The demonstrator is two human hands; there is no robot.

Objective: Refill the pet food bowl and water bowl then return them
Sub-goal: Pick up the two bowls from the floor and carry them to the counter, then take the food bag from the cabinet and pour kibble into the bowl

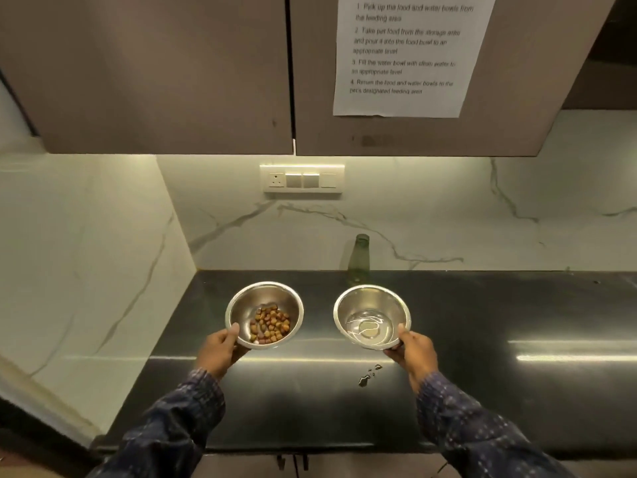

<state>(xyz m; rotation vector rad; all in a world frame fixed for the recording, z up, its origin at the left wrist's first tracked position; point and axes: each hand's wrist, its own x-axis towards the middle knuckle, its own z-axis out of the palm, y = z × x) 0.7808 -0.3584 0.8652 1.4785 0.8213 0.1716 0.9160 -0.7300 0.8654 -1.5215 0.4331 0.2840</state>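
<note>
— Bowls filled? Left grip clasps the food bowl, right grip the water bowl, both over the counter.
— Yes. Tilt either while carrying and water slops, kibble spills; droplets already lie nearby.

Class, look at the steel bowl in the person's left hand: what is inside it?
The food bowl in the left hand holds brown kibble heaped toward its near side. The bowl's bottom beneath the kibble is covered.
</note>
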